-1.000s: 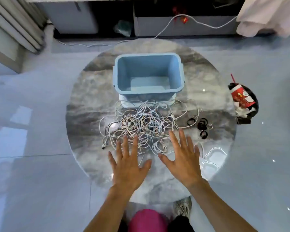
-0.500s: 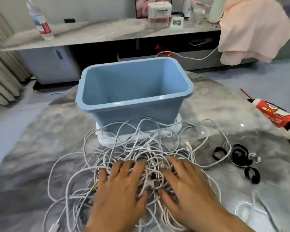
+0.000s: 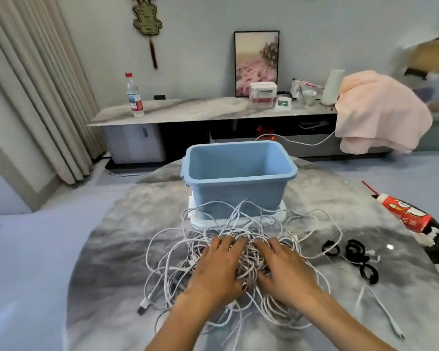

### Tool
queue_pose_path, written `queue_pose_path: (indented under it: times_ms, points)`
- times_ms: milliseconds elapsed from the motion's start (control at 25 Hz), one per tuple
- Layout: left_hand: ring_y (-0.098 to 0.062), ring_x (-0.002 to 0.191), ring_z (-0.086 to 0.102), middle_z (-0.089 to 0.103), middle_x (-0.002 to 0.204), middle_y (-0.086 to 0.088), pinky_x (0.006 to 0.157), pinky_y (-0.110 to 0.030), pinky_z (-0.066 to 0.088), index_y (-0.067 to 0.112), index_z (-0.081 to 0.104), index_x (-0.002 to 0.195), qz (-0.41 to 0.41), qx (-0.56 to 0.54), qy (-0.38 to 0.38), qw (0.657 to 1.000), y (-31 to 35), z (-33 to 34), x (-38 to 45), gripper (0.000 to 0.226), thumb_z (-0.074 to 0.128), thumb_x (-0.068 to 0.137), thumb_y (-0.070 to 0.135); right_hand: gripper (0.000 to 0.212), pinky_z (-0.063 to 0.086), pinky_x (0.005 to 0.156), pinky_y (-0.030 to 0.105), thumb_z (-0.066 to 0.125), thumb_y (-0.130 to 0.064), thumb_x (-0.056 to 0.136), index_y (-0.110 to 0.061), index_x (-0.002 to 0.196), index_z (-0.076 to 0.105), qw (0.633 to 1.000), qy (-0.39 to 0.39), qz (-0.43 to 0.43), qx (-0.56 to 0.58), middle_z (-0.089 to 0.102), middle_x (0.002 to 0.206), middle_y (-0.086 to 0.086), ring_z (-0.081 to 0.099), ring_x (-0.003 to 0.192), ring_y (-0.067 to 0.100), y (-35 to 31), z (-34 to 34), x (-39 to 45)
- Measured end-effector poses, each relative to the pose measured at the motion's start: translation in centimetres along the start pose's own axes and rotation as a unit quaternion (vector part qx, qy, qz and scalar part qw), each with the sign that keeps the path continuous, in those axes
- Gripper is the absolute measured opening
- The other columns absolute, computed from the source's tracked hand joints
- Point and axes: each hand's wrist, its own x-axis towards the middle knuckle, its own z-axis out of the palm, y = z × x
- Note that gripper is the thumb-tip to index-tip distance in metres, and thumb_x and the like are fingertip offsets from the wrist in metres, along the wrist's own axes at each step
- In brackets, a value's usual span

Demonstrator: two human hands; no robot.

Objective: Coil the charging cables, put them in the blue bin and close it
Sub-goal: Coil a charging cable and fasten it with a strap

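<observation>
Nearest: left hand and right hand lie side by side, palms down, on the middle of the white charging cables. Fingers only slightly bent and spread over the strands; they press the heap rather than pinch any one cable, so both hands read as released.

Cables: one loose tangle on the marble worktop, loops spilling to both sides; a plug end lies at the left edge of the heap. None coiled yet.

Right of the heap: several black strap loops, apart from the hands. A separate thin white lead lies nearer the worktop's right edge.

Behind the heap: blue bin, open, upright, no cables seen inside. It stands on a white flat piece, possibly its lid; cannot confirm.

Step in hand, judged: the start, sorting the tangle. Next move calls for finding one free end, such as that plug, and drawing a single cable out without tightening knots.
</observation>
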Motion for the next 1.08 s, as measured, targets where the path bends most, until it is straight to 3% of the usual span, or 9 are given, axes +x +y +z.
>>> queue_pose_path:
  times_ms: [160, 280, 480, 600, 720, 760, 880, 960, 1080]
  points:
    - [-0.024, 0.139, 0.028, 0.031, 0.155, 0.001, 0.117, -0.045, 0.023, 0.032, 0.018, 0.153, -0.006, -0.040, -0.055, 0.998, 0.5, -1.3, -1.6, 0.091, 0.064, 0.075, 0.043, 0.070, 0.038, 0.109, 0.042, 0.056, -0.044, 0.090, -0.028, 0.150, 0.025, 1.000, -0.019, 0.007, -0.001, 0.035, 0.152, 0.002, 0.039, 0.137, 0.028, 0.4, -0.6, -1.2]
    - [-0.014, 0.143, 0.022, 0.024, 0.157, 0.008, 0.120, -0.043, 0.017, 0.038, 0.026, 0.150, -0.014, -0.162, -0.063, 0.985, 1.7, -1.9, -4.6, 0.090, 0.062, 0.067, 0.042, 0.071, 0.039, 0.108, 0.038, 0.060, -0.042, 0.088, -0.032, 0.150, 0.027, 0.998, -0.019, 0.009, 0.067, 0.036, 0.154, 0.001, 0.040, 0.137, 0.026, 0.2, -1.5, -2.0]
    - [-0.021, 0.124, 0.052, 0.056, 0.137, 0.000, 0.101, -0.029, 0.040, 0.022, 0.060, 0.127, -0.078, -0.125, 0.070, 0.987, 0.4, -5.3, -2.9, 0.038, 0.059, 0.090, 0.021, 0.067, 0.026, 0.118, 0.040, 0.054, -0.031, 0.092, -0.030, 0.153, 0.026, 0.998, -0.014, -0.031, 0.047, 0.014, 0.164, 0.000, 0.018, 0.149, 0.024, 1.4, -1.9, -4.3]
    - [-0.028, 0.126, 0.051, 0.053, 0.142, -0.008, 0.101, -0.033, 0.040, 0.018, 0.048, 0.140, -0.174, -0.101, 0.052, 0.978, -1.6, -6.4, -0.3, 0.048, 0.053, 0.092, 0.014, 0.057, 0.026, 0.118, 0.040, 0.053, -0.032, 0.093, -0.032, 0.148, 0.037, 0.996, 0.016, -0.037, 0.078, 0.016, 0.163, -0.003, 0.020, 0.148, 0.022, 1.5, -1.9, -4.5]
    - [-0.029, 0.120, 0.057, 0.055, 0.139, -0.011, 0.102, -0.034, 0.045, 0.015, 0.036, 0.147, -0.230, -0.237, 0.005, 0.944, -3.2, -5.1, 1.2, 0.062, 0.063, 0.092, 0.022, 0.049, 0.026, 0.117, 0.035, 0.053, -0.035, 0.095, -0.033, 0.144, 0.043, 0.996, 0.055, -0.044, 0.061, 0.018, 0.162, -0.007, 0.023, 0.147, 0.019, 1.1, -2.2, -5.0]
    - [-0.027, 0.115, 0.060, 0.060, 0.132, -0.010, 0.100, -0.035, 0.047, 0.016, 0.044, 0.143, -0.230, -0.259, 0.009, 0.938, -3.6, -4.6, 1.9, 0.062, 0.070, 0.088, 0.031, 0.046, 0.025, 0.116, 0.033, 0.053, -0.035, 0.096, -0.034, 0.142, 0.046, 0.995, 0.062, -0.049, 0.059, 0.021, 0.161, -0.009, 0.024, 0.146, 0.016, 0.9, -2.6, -5.3]
    - [-0.021, 0.110, 0.063, 0.068, 0.120, -0.001, 0.096, -0.034, 0.050, 0.031, 0.067, 0.118, -0.208, -0.185, 0.007, 0.960, -4.8, -4.0, 2.9, 0.051, 0.074, 0.075, 0.058, 0.036, 0.025, 0.116, 0.029, 0.056, -0.035, 0.096, -0.035, 0.132, 0.054, 0.994, 0.070, -0.054, 0.057, 0.034, 0.152, -0.016, 0.033, 0.139, 0.008, 0.0, -4.1, -5.1]
    - [-0.019, 0.104, 0.064, 0.070, 0.113, 0.002, 0.091, -0.032, 0.051, 0.031, 0.070, 0.104, -0.192, -0.182, 0.007, 0.964, -5.0, -3.6, 2.9, 0.036, 0.074, 0.077, 0.053, 0.030, 0.031, 0.113, 0.027, 0.056, -0.036, 0.095, -0.033, 0.126, 0.058, 0.995, 0.066, -0.070, 0.035, 0.046, 0.141, -0.017, 0.042, 0.132, 0.005, -1.3, -6.2, -4.2]
    - [-0.020, 0.101, 0.065, 0.073, 0.100, 0.007, 0.090, -0.032, 0.047, 0.029, 0.065, 0.090, -0.175, -0.195, 0.069, 0.963, -3.6, -4.0, 3.2, 0.010, 0.063, 0.088, 0.038, 0.027, 0.036, 0.099, 0.021, 0.057, -0.034, 0.094, -0.033, 0.121, 0.061, 0.991, 0.084, -0.096, 0.040, 0.055, 0.126, -0.022, 0.049, 0.118, 0.002, -3.0, -9.6, -2.9]
